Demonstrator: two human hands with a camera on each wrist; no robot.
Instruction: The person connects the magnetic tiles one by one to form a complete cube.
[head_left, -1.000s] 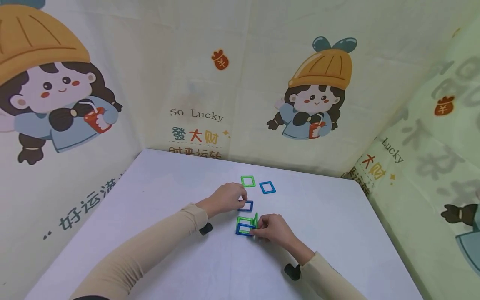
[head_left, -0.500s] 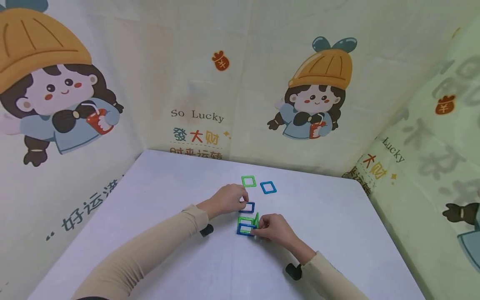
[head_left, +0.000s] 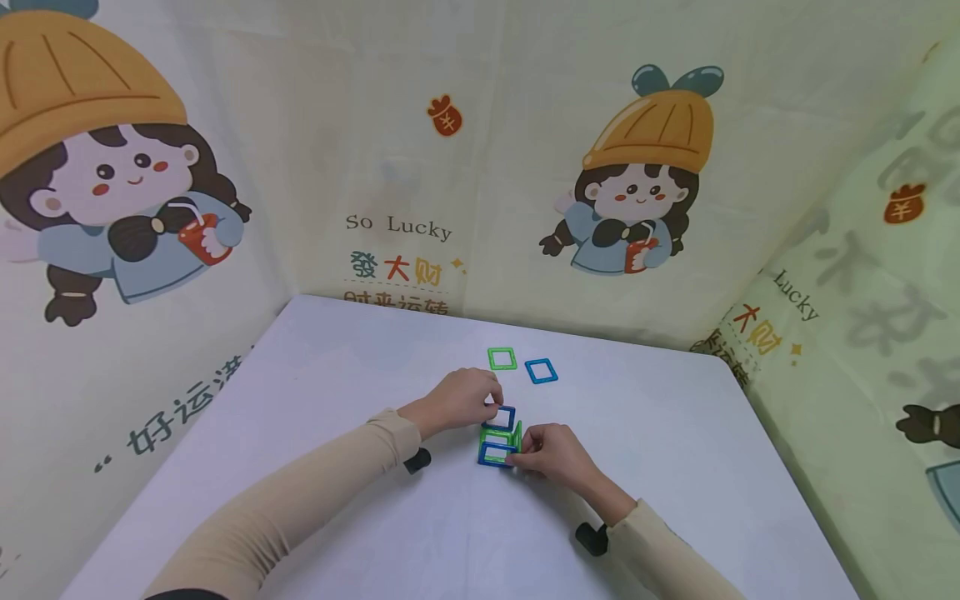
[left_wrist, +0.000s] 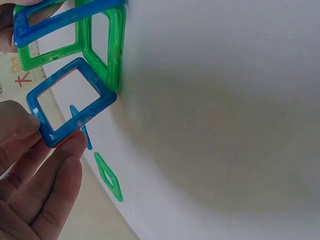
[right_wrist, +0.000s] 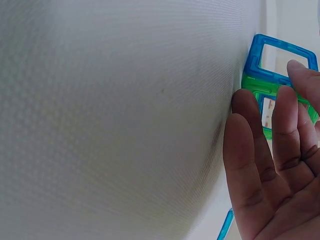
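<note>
My left hand (head_left: 459,400) pinches a blue square magnetic tile (left_wrist: 84,120) by one corner, between thumb and fingers. That tile is tilted just behind a small build of tiles; in the left wrist view its far corner meets or nearly meets a green tile (left_wrist: 119,45) lying on the table. The build also has a blue tile (right_wrist: 275,76) standing at the front and a green tile (head_left: 519,435) standing at the right side. My right hand (head_left: 557,457) holds the front right corner of the build, thumb against the blue tile and fingers partly hiding the green.
Farther back on the white table (head_left: 337,350) lie a loose green square tile (head_left: 491,359) and a loose blue square tile (head_left: 538,360). Printed cloth (head_left: 510,208) stands along the table's back and sides. A black wrist camera (head_left: 592,539) sits under the right forearm.
My left hand has brought the pinched blue tile nearer to the build, closing the gap behind it. The right hand stays at the corner of the build.
</note>
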